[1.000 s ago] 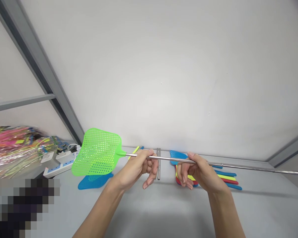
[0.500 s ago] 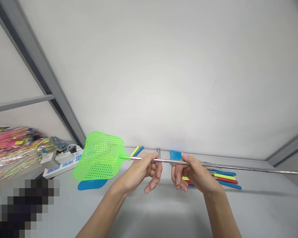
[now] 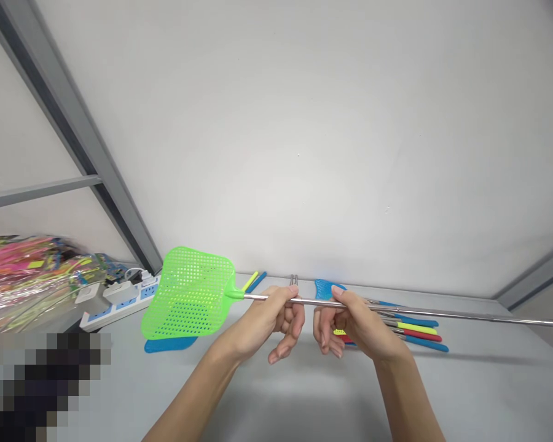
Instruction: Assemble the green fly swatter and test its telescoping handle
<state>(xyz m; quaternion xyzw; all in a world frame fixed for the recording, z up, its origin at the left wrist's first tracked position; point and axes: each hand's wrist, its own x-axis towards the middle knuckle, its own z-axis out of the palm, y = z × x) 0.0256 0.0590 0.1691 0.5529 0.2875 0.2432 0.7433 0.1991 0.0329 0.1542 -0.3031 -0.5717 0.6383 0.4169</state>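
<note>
A green fly swatter [image 3: 188, 294] with a perforated head and a long, extended metal telescopic rod is held level above the table. My left hand [image 3: 270, 319] pinches the rod close to the head, thumb on top. Farther right along the same rod, my right hand [image 3: 357, 319] pinches it between thumb and fingers. The rod runs on past the right edge of the view, so its far end is out of sight. Partly hidden under the green head lies a blue swatter head [image 3: 170, 345]. Behind my right hand are several swatters with blue, yellow and red handles [image 3: 419, 336].
On the left, a white power strip [image 3: 120, 310] with plugs lies beside clear bags of colourful items [image 3: 37, 276]. The grey table [image 3: 304, 405] meets a pale wall at the back. A blue swatter head [image 3: 325, 287] rests near that wall.
The green swatter has shifted slightly to the right. Both hands keep hold of the rod, and they have come a little closer together.
</note>
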